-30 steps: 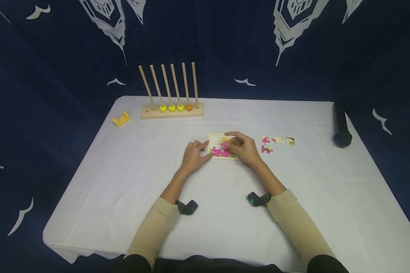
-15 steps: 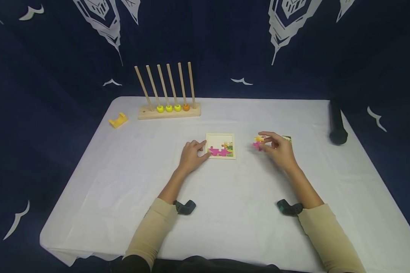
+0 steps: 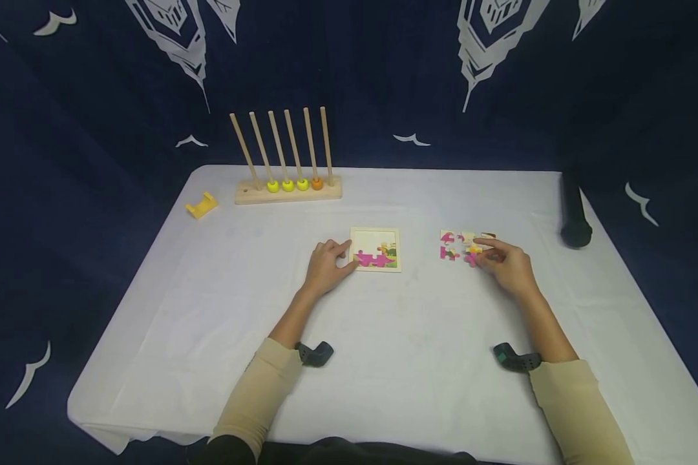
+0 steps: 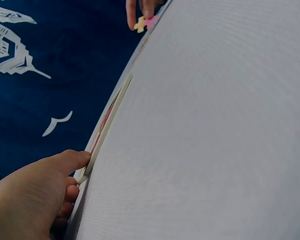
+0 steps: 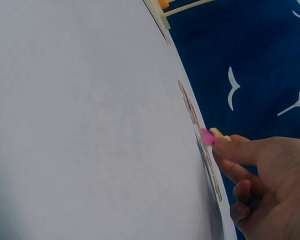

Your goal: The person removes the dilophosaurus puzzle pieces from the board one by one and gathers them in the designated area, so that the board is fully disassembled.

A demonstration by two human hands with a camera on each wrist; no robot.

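Observation:
A square wooden puzzle tray point(image 3: 375, 229) lies near the table's middle, with joined pink and green pieces along its lower part. My left hand point(image 3: 326, 268) holds its left side, thumb at the near corner and index finger farther up; in the left wrist view the thumb lies on the rim. To the right, my right hand point(image 3: 508, 268) pinches a pink and yellow puzzle piece point(image 3: 472, 255) between thumb and fingertips, just above the table. Around it lie loose pieces: a pink one point(image 3: 447, 237), a pink and green one point(image 3: 449, 253) and others partly covered by the hand.
A wooden peg rack point(image 3: 287, 195) with several upright rods and a few yellow and orange beads stands at the back left. Beside it lies a yellow bracket-like piece point(image 3: 201, 205). A black cylindrical object point(image 3: 576, 216) lies at the right edge of the white-covered table point(image 3: 209, 323).
My right hand has moved right, away from the tray to the loose pieces, carrying the pink and yellow puzzle piece. My left hand has stayed at the tray's left side.

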